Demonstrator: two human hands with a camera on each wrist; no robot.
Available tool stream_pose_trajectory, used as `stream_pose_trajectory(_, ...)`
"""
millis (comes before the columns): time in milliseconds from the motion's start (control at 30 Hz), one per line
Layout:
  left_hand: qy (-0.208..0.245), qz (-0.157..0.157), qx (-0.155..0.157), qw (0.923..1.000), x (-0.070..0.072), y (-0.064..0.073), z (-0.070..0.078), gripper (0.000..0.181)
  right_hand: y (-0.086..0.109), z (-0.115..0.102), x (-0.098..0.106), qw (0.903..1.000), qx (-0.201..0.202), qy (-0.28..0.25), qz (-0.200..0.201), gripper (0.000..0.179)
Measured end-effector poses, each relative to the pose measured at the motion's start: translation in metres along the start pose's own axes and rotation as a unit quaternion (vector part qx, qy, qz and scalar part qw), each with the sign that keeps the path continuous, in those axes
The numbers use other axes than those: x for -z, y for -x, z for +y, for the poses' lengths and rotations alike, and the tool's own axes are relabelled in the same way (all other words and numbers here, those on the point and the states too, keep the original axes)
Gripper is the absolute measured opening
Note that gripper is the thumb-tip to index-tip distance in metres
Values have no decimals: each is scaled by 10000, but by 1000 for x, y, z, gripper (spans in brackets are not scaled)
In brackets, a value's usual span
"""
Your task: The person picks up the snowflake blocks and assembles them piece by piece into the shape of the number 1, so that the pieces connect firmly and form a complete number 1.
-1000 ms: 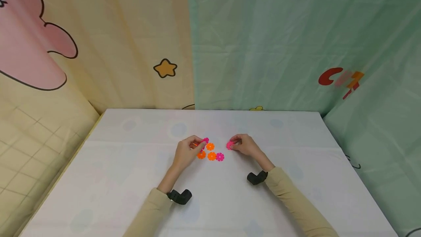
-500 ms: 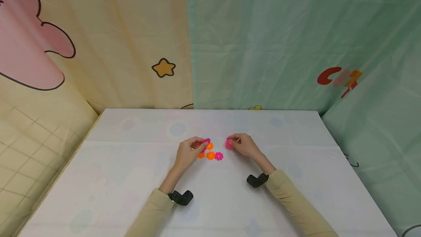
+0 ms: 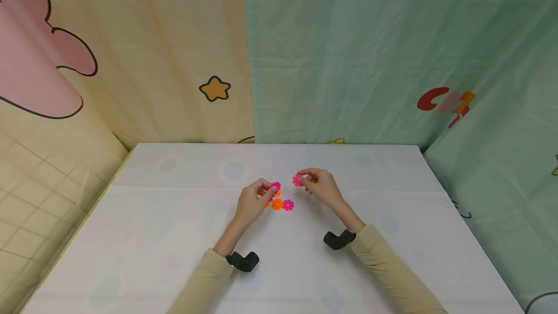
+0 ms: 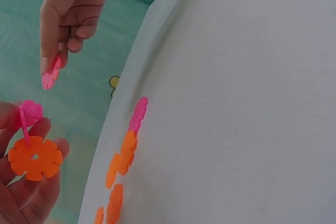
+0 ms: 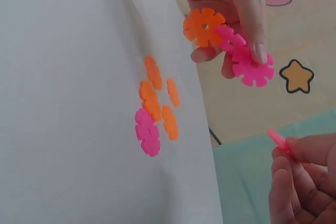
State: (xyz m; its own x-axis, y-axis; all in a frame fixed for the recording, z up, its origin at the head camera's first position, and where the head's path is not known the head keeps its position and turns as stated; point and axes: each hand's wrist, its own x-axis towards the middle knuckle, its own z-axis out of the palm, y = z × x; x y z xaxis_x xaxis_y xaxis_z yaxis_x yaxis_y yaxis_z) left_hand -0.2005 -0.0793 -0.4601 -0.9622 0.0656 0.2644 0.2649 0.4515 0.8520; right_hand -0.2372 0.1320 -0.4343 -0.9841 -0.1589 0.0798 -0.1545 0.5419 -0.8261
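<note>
The right hand [image 3: 321,187] pinches a single pink disc [image 3: 297,180] between thumb and fingers. The left hand [image 3: 253,202] pinches the end of a joined chain: an orange disc [image 5: 197,29], a middle pink disc [image 5: 231,39] slotted crosswise, and an end pink disc [image 5: 254,69] under the thumb. Single disc and chain are apart, facing each other across a small gap; from the left hand, the single disc lies to the right and slightly farther from the person. In the right wrist view the chain's long axis slants from the orange disc down to the end pink one, the end nearer the right hand.

The head view mostly hides the chain behind the left fingers; both wrist views expose its links. The right wrist view also separates four loose orange discs [image 5: 150,100] and a loose pink disc [image 5: 147,132] on the white table [image 5: 68,129], nearer the left hand.
</note>
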Motion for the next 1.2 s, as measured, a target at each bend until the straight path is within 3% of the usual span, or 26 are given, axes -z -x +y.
stream_pose_trajectory(433,-473,68,-103,9988,-9,2,2,15,8,-12,-8,9983,298,-489,50,23)
stream_pose_trajectory(833,-831,48,-329,9960,-14,3,4,15,9,-16,-16,9975,223,-660,80,21)
stream_pose_trajectory(1000,-1065,118,-565,9926,-15,3,4,14,10,-16,-20,9975,174,-655,175,19)
stream_pose_trajectory(1200,-1432,434,-1026,9834,-17,5,4,12,9,-17,-23,9974,342,-580,256,17)
